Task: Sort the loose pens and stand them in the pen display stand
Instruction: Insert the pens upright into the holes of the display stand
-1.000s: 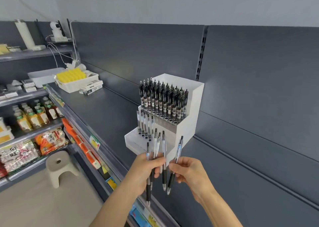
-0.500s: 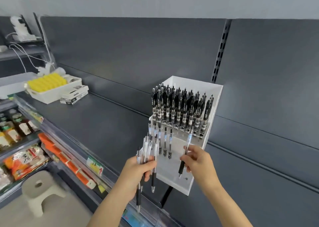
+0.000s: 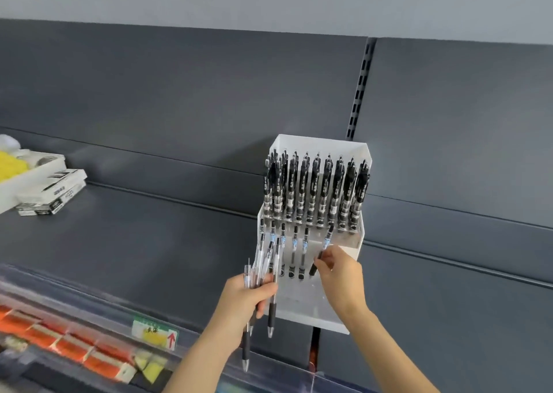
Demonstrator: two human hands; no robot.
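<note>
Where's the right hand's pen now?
Head view, centre-right: right hand pinches the pen over the lower tier of the pen display stand, right of the standing pens.

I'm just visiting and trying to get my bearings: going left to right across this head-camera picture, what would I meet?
A white tray of yellow things → flat boxes → price label → left hand gripping a bunch of pens → right hand pinching one pen.
</note>
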